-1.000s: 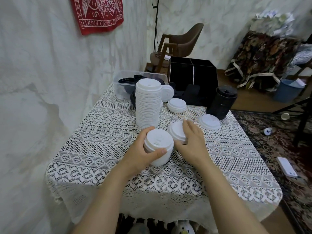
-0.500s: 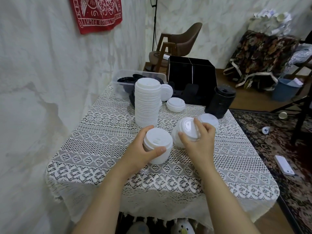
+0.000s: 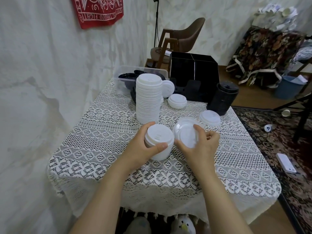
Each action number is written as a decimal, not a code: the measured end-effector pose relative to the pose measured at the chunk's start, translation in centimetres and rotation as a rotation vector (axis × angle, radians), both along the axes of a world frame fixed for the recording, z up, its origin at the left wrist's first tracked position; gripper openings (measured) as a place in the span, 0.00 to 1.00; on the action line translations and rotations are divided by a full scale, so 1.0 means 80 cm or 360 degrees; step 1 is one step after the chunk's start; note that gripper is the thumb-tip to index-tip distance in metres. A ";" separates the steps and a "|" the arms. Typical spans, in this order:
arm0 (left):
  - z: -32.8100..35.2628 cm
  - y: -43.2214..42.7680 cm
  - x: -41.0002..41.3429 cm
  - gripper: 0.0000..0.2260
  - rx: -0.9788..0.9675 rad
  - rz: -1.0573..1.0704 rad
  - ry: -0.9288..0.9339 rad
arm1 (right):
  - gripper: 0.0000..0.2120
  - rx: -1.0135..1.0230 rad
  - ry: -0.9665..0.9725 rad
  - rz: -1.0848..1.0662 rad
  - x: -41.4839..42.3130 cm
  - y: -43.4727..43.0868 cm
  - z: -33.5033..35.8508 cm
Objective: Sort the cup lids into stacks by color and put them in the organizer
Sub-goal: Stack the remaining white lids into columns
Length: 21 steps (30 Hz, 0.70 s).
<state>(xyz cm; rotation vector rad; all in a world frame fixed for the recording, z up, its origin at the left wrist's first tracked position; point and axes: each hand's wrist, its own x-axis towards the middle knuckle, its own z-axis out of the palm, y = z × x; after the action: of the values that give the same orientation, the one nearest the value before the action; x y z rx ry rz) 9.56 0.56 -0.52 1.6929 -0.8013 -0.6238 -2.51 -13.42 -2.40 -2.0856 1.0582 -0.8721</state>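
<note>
A person's left hand [image 3: 140, 150] wraps thumb and fingers round a short stack [image 3: 159, 142] of white lids standing on the lace-covered table [image 3: 101, 135], while the right hand [image 3: 201, 146] pinches a single white lid [image 3: 184, 132] by its rim. That lid is tipped up on edge, what looks like its hollow side toward the camera. It sits just to the right of the short stack, nearly touching it. Since the right hand has it, the likely next move is a turn to flat and a short carry leftward onto the stack's top. Behind the hands stands a tall stack [image 3: 148, 100] of white lids, with a small stack [image 3: 177, 100] and a loose lid [image 3: 209, 117] lying to its right. Farther back, a black stack [image 3: 222, 97] stands beside the black organizer [image 3: 194, 73], whose compartments cannot be seen into from here. A clear tub [image 3: 118, 85] at far left holds more black lids.
</note>
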 end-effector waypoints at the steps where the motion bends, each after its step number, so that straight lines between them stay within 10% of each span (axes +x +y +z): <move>1: 0.000 0.000 0.000 0.30 0.0003 0.0001 -0.0007 | 0.40 0.0010 0.0036 0.0024 -0.002 0.000 0.000; 21: 0.003 -0.001 -0.001 0.31 0.0034 -0.0008 0.0011 | 0.32 -0.0440 0.0262 0.0515 -0.018 -0.044 -0.003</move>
<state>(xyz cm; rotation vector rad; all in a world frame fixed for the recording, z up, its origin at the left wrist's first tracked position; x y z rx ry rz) 9.48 0.45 -0.29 1.7076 -0.7967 -0.6438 -3.97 -16.93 -2.61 -2.5072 0.6773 -0.7247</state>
